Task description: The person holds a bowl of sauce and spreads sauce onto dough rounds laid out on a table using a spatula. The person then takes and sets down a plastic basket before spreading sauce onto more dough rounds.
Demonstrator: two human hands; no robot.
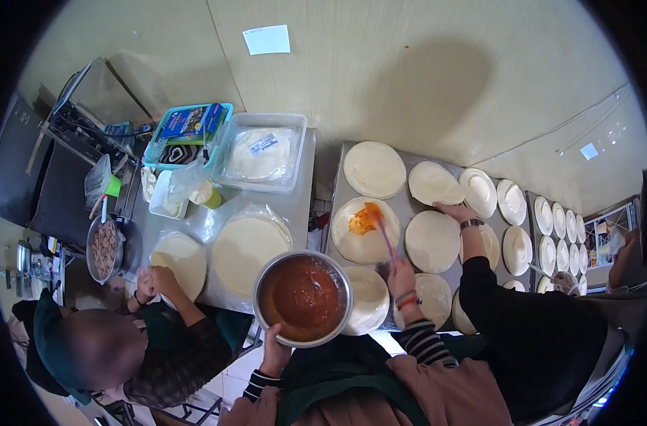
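My left hand (274, 352) grips the rim of a steel bowl (258, 287) full of red-brown sauce (305, 298). In my right hand (401, 275) is a spatula (386, 234) with a thin pinkish handle; its orange, sauce-coated head is blurred. That head is over a round flatbread (352, 245), where an orange smear of sauce (360, 221) lies near the middle. Another flatbread (366, 302) sits just below, partly hidden by the bowl. Under my right wrist is one more round (431, 302).
A co-worker's black sleeve (486, 291) reaches in closely from the right, hand on a flatbread (435, 183). At left, another co-worker's hands (156, 282) touch a dough round (185, 259). Plastic tubs (298, 177), a meat pan (105, 250) and more rounds (516, 245) stand around.
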